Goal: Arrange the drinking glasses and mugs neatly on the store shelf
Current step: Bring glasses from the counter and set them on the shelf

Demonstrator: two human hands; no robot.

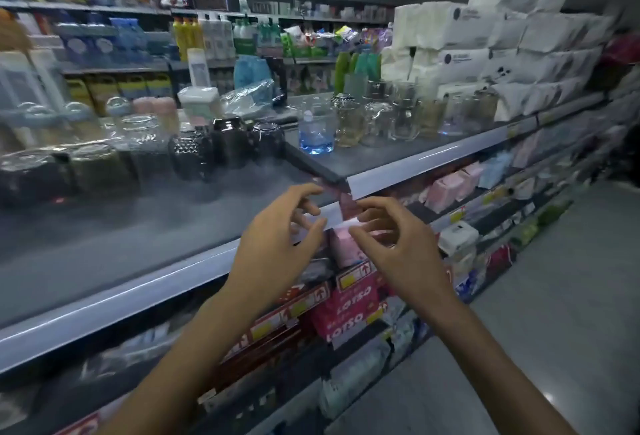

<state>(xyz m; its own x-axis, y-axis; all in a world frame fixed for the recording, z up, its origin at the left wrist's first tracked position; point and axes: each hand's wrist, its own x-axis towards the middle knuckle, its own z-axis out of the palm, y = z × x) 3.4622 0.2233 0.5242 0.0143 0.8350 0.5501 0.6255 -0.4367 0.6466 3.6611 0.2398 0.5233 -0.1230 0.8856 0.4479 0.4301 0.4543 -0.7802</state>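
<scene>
Heavy motion blur, worst in the left half. The clear glasses at mid-left are smears, and I can't count them. Both forearms are cut off at the bottom edge.

Left grip, frame centre: fingers loosely curled over the shelf edge rail. Can't tell whether it holds anything. Right grip, just right of it: thumb and forefinger pinch a small pink tag at the rail; the print on it is unreadable.

All the glassware sits on the grey shelf above the hands:
- dark faceted glasses, left of centre, packed close together
- one blue-tinted glass, upright, centre — sharpest item
- clear glass mugs right of it, clustered, some touching, handles barely visible

White tissue packs are stacked at upper right behind the mugs. Pink Lotso boxes are on the lower shelf, partly hidden by the hands.
</scene>
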